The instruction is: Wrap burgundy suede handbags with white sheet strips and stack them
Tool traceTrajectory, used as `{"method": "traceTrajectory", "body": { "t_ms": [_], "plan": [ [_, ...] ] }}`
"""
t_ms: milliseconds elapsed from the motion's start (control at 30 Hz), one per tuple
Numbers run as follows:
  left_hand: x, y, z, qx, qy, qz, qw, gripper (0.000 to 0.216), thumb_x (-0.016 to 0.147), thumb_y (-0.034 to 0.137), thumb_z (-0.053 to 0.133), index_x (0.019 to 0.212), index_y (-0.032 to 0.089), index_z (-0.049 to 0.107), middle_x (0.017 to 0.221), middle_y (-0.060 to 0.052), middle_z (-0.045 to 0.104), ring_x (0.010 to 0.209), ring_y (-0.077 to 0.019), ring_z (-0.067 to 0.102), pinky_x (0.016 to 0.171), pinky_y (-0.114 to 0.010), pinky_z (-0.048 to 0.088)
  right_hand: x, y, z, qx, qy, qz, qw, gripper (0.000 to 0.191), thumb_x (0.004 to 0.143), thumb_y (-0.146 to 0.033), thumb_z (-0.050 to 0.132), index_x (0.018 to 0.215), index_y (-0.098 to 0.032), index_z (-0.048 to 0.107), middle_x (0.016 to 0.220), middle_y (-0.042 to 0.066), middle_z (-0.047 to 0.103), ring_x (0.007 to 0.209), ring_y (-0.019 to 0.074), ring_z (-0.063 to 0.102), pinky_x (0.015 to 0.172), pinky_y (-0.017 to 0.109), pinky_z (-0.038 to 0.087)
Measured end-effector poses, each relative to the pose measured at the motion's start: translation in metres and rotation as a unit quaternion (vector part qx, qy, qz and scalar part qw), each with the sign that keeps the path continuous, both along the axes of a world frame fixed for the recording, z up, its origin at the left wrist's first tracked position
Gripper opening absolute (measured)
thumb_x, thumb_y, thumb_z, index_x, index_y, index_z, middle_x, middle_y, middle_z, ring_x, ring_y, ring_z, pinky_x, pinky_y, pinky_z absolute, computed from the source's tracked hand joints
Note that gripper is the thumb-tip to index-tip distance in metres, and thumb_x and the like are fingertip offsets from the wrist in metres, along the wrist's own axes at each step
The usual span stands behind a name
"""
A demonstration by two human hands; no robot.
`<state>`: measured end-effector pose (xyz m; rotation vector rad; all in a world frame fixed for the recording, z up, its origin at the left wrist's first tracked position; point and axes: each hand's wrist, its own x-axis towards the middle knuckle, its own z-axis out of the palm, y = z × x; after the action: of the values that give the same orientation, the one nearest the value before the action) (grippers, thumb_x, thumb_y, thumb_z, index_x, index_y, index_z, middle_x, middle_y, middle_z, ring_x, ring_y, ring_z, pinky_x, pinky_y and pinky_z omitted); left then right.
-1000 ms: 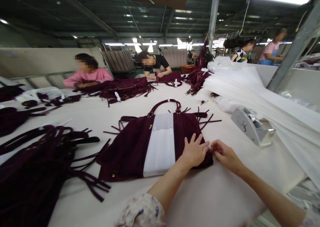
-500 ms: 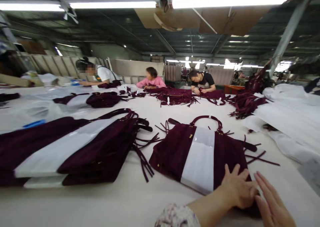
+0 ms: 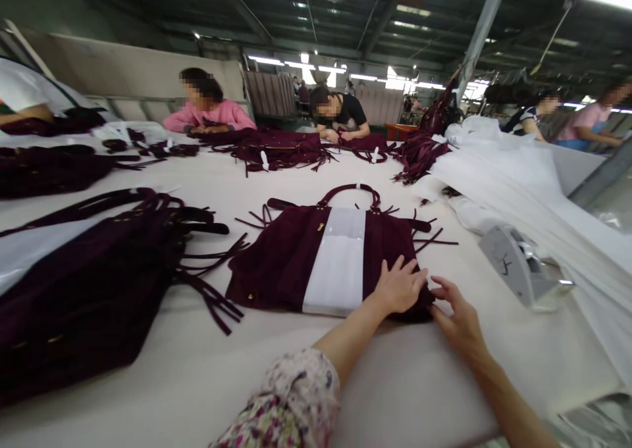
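A dark maroon handbag [image 3: 281,250] lies flat on the white table, its handle pointing away from me. A white wrap band [image 3: 336,260] runs around its middle, and fringe strips stick out at both sides. My left hand [image 3: 399,286] rests palm down on the bag's right part, fingers spread. At the bag's lower right corner is my right hand [image 3: 458,315], with thumb and forefinger apart and their tips against the edge. The other fingers of that hand are partly hidden.
More maroon bags [image 3: 99,283] are stacked at the left. A tape dispenser [image 3: 526,267] stands at the right beside white wrapping sheets [image 3: 523,165]. Across the table [image 3: 197,375], co-workers handle maroon pieces [image 3: 281,147], with a strap pile [image 3: 419,155] to their right.
The view has swung right and down, bringing the tape dispenser into sight. My right hand has come from beside the left hand to the bag's corner; my left hand stays on the bag.
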<state>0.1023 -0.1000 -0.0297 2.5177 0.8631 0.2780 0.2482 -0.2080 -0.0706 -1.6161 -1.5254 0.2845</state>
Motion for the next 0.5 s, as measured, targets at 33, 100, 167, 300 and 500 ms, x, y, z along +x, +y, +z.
{"method": "traceTrajectory", "body": {
  "t_ms": [33,100,167,300,500],
  "plan": [
    [0.0,0.0,0.0,0.0,0.001,-0.001,1.0,0.052,0.097,0.047,0.014,0.14,0.035,0.041,0.153,-0.001,0.03,0.143,-0.0327,0.014,0.109,-0.068,0.01,0.001,-0.002,0.0,0.012,-0.029,-0.004,0.999,0.049,0.086,-0.034,0.055,0.132,-0.021,0.045,0.101,0.007,0.068,0.094,0.0216,0.066,0.083,0.036,0.054],
    [0.001,-0.002,-0.001,0.006,0.009,-0.003,1.0,0.052,0.097,0.05,0.016,0.14,0.035,0.041,0.153,-0.002,0.029,0.143,-0.0339,0.013,0.108,-0.07,0.009,0.002,-0.008,-0.002,0.052,-0.085,0.012,0.995,0.045,0.087,-0.032,0.054,0.131,-0.022,0.048,0.101,0.007,0.067,0.09,0.0207,0.066,0.082,0.036,0.054],
    [0.001,-0.005,0.0,0.023,0.021,-0.008,0.999,0.052,0.096,0.051,0.019,0.138,0.035,0.043,0.154,-0.003,0.028,0.143,-0.0356,0.011,0.106,-0.071,0.008,0.003,-0.013,-0.005,0.098,-0.134,0.044,0.985,0.038,0.089,-0.029,0.053,0.127,-0.023,0.052,0.103,0.007,0.067,0.088,0.0205,0.065,0.083,0.037,0.054],
    [-0.002,-0.013,-0.001,0.048,0.053,-0.035,0.997,0.05,0.094,0.05,0.027,0.137,0.033,0.044,0.154,-0.006,0.026,0.142,-0.0402,0.01,0.102,-0.076,0.009,0.005,-0.018,-0.006,0.134,-0.247,0.081,0.956,0.031,0.09,-0.025,0.051,0.121,-0.024,0.057,0.103,0.008,0.068,0.094,0.0236,0.064,0.083,0.04,0.054],
    [-0.004,-0.019,-0.012,0.047,0.03,-0.029,0.998,0.056,0.094,0.044,0.024,0.146,0.024,0.028,0.153,-0.01,0.026,0.142,-0.0382,0.007,0.103,-0.075,0.009,-0.001,-0.023,-0.016,0.188,-0.351,0.103,0.912,0.055,0.087,-0.04,0.055,0.138,-0.022,0.044,0.131,0.012,0.056,0.117,0.0302,0.056,0.089,0.043,0.054]
  ]
}}
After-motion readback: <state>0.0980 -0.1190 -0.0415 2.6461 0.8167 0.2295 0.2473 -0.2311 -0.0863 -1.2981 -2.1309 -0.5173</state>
